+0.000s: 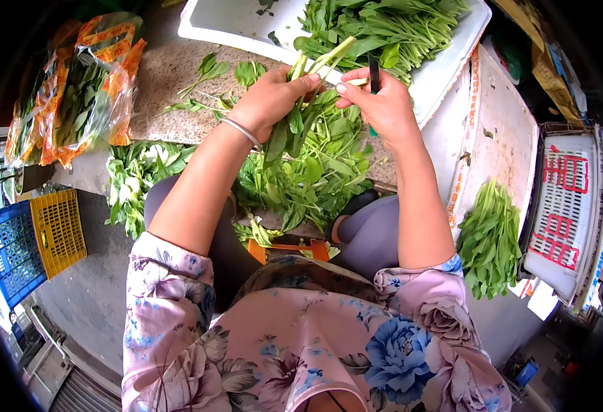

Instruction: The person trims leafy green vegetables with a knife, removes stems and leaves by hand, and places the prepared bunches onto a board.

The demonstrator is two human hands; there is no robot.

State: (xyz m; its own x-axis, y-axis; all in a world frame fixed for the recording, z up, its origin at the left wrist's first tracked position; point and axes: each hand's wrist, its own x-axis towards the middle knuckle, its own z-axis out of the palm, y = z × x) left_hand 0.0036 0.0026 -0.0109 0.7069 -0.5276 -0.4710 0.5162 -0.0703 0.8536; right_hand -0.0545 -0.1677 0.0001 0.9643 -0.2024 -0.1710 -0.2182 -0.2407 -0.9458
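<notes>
My left hand (pixel 274 99), with a bangle at the wrist, is closed round a few stalks of leafy greens (pixel 336 56); their pale cut ends point up and right, and leaves hang below the fist. My right hand (pixel 384 106) grips a small knife (pixel 374 72) with a dark blade and a green end showing below the hand. A pale bit of stem (pixel 358 82) sits at its thumb and fingertip. Beneath both hands a loose heap of greens (pixel 322 158) lies between my knees. Part of the knife is hidden by my fingers.
A white foam box (pixel 246 41) with stacked greens (pixel 391 34) stands ahead. Another bunch (pixel 490 240) rests on a white lid at right, beside a white crate (pixel 562 199). Bagged greens (pixel 81 89) lie left, above blue (pixel 14 247) and yellow baskets (pixel 59 230).
</notes>
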